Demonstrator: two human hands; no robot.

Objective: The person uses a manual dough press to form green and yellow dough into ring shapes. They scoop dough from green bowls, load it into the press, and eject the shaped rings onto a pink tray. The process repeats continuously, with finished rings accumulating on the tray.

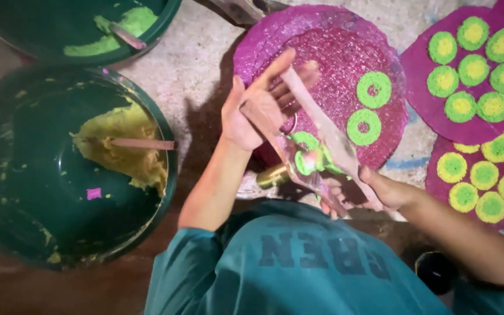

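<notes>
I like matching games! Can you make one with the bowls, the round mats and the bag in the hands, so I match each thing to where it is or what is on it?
Things:
1. Big green bowl
2. Far green bowl
3. Purple mat in the middle
4. Clear bag

Matches:
A. Two green rings on it
B. Held between both hands
C. Yellow paste inside
D. Green paste inside

Pairs: 1-C, 2-D, 3-A, 4-B

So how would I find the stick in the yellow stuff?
Look at the big dark green bowl at the left, nearest the person. A lump of yellow paste sits inside, with a flat pinkish stick lying across it. The other stick lies in green paste, in the bowl above.
</notes>
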